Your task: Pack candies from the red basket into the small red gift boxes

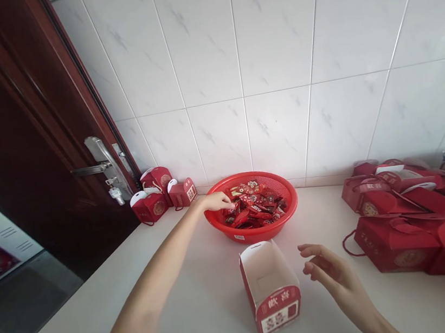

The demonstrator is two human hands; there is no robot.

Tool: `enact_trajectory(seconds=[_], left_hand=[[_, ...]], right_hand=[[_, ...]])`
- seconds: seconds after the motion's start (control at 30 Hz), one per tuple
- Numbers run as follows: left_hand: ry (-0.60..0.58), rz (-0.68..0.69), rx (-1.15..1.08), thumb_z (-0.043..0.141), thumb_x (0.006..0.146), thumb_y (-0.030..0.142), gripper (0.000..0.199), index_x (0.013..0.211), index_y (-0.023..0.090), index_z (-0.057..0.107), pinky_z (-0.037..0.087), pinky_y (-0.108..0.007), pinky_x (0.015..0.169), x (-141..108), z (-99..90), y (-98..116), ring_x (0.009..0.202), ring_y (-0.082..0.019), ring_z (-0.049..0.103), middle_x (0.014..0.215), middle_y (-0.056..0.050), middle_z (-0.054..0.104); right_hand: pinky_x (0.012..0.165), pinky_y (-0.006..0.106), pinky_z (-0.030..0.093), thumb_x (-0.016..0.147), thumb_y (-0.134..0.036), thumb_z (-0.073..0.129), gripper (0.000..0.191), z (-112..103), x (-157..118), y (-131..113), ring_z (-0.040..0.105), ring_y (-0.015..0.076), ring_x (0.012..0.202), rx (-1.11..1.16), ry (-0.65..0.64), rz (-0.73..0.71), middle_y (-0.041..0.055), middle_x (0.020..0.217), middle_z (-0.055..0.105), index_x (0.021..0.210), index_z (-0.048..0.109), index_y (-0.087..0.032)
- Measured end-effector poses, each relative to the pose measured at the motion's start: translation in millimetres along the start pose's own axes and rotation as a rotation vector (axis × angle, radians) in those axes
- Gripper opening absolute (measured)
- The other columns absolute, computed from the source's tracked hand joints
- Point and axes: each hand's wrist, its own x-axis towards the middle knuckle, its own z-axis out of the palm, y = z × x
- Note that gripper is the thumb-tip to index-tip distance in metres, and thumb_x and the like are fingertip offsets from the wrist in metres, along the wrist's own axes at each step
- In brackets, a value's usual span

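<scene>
My left hand [218, 201] reaches over the left rim of a red plastic basket [290, 201]. Its fingers are pinched together at the wrapped candies [258, 205] heaped inside; whether a candy is between them is too small to tell. In front of the basket an opened red gift box [276, 307] stands upright, white inside, with its printed end facing me. To the right of that box, my right hand [328, 270] hovers with fingers apart and slightly curled, touching nothing and holding nothing.
Several closed red gift boxes [399, 244] crowd the right side of the white table [208, 310]. Three small red boxes [151, 206] stand at the back left, beside a dark wooden door [34, 104] with a metal handle [102, 167] and keys. A tiled wall [210, 70] runs behind.
</scene>
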Motion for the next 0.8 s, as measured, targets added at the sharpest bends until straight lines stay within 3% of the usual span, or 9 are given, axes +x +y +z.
enact_trajectory(seconds=[0.17,0.27,0.33,0.4,0.5,0.63,0.73,0.8], left_hand=[[0.067,0.157,-0.277,0.061,0.086,0.070,0.058,0.089,0.014,0.076,0.052,-0.031,0.078,-17.0,11.9,25.1,0.083,-0.022,0.069,0.091,-0.008,0.076],[0.092,0.252,-0.381,0.056,0.086,0.075,0.064,0.085,0.014,0.073,0.052,-0.032,0.079,-21.2,26.6,49.6,0.083,-0.022,0.067,0.090,-0.009,0.074],[0.080,0.315,-0.415,0.055,0.086,0.075,0.062,0.079,0.015,0.071,0.051,-0.032,0.078,-23.1,37.0,69.2,0.081,-0.021,0.065,0.083,-0.008,0.072],[0.055,0.370,-0.423,0.057,0.087,0.072,0.059,0.077,0.015,0.070,0.050,-0.031,0.074,-25.1,47.4,88.5,0.077,-0.020,0.062,0.077,-0.006,0.069],[0.074,0.412,-0.399,0.061,0.085,0.069,0.057,0.067,0.016,0.065,0.043,-0.029,0.063,-27.3,61.8,109.3,0.063,-0.015,0.051,0.062,0.000,0.057],[0.186,0.382,-0.363,0.061,0.086,0.067,0.061,0.053,0.017,0.054,0.034,-0.027,0.055,-24.4,70.2,112.9,0.051,-0.011,0.036,0.050,0.004,0.040],[0.269,0.328,-0.367,0.059,0.088,0.064,0.056,0.058,0.016,0.061,0.042,-0.028,0.059,-17.2,60.3,100.2,0.055,-0.013,0.050,0.055,0.000,0.054],[0.318,0.279,-0.382,0.056,0.091,0.059,0.049,0.071,0.016,0.070,0.049,-0.029,0.067,-11.5,47.0,86.5,0.068,-0.018,0.062,0.071,-0.004,0.069]], right_hand=[[0.063,0.034,0.054,0.084,-0.067,0.066,0.049,1.6,20.0,-13.1,0.065,0.0211,0.063,0.036,0.005,0.038,0.0037,0.066,0.068,0.094,0.073,-0.020],[0.062,0.032,0.053,0.082,-0.066,0.070,0.047,10.4,43.3,-29.5,0.064,0.0172,0.063,0.146,0.016,0.022,0.0057,0.082,0.073,0.090,0.072,-0.020],[0.060,0.030,0.052,0.079,-0.065,0.075,0.048,20.3,59.4,-37.9,0.065,0.0163,0.065,0.260,0.034,0.032,0.0060,0.093,0.074,0.097,0.072,-0.020],[0.059,0.029,0.052,0.075,-0.063,0.079,0.048,31.1,72.2,-42.1,0.066,0.0167,0.066,0.381,0.047,0.063,0.0040,0.090,0.073,0.098,0.072,-0.021],[0.059,0.028,0.051,0.070,-0.061,0.084,0.046,43.1,82.1,-43.1,0.066,0.0175,0.065,0.522,0.056,0.109,0.0016,0.074,0.070,0.085,0.072,-0.019],[0.059,0.027,0.052,0.061,-0.055,0.091,0.046,45.4,87.2,-43.2,0.067,0.0183,0.067,0.630,0.105,0.193,0.0029,0.071,0.072,0.082,0.075,-0.016],[0.060,0.027,0.055,0.057,-0.049,0.093,0.045,39.0,95.9,-44.7,0.069,0.0185,0.072,0.673,0.189,0.195,0.0037,0.078,0.075,0.085,0.077,-0.017],[0.062,0.027,0.057,0.056,-0.045,0.094,0.040,31.8,105.4,-46.1,0.070,0.0183,0.073,0.712,0.265,0.190,0.0026,0.080,0.075,0.080,0.075,-0.019]])
